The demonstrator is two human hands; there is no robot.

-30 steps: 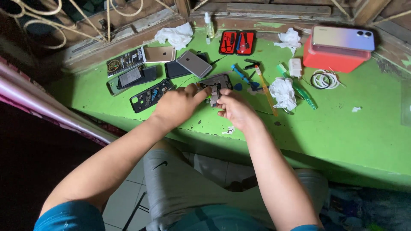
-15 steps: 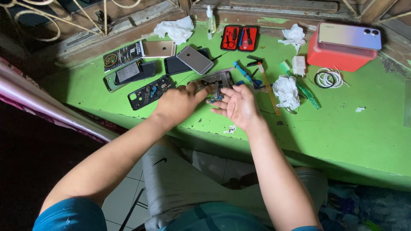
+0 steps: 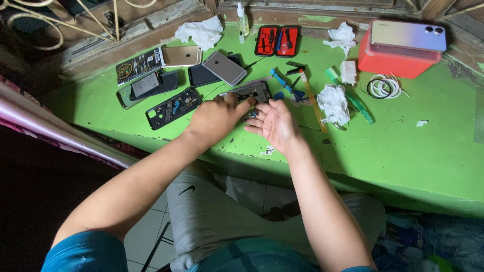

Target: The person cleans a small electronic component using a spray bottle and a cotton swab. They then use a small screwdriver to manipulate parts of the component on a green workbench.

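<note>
Your left hand (image 3: 216,117) rests fingers-down on the near left end of the opened phone (image 3: 250,93), its grip loosely curled and pressing rather than clasping; your right hand (image 3: 275,122) lies palm-up and released just beside it, holding nothing. The phone sits on the green desk (image 3: 403,151) just beyond both hands, long axis running left to right, slightly tilted. Your left hand is the nearer. It shows dark exposed innards inside a grey frame
</note>
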